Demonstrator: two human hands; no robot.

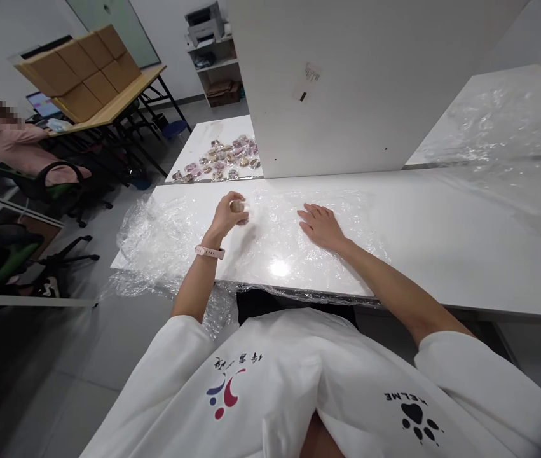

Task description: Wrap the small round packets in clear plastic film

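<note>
My left hand, with a pale pink band on its wrist, is curled around a small round whitish-brown item. The fingers partly cover this item, so its exact kind is unclear. It is held over the left part of a sheet of clear bubble wrap spread on the white table. Lying flat on the right part of the sheet is my right hand, fingers stretched out and holding nothing.
Crumpled clear wrap covers the table's left end and hangs over its front edge. Several small wrapped pieces lie beyond the table. A tall white panel rises behind; more wrap is at right. A seated person is at left.
</note>
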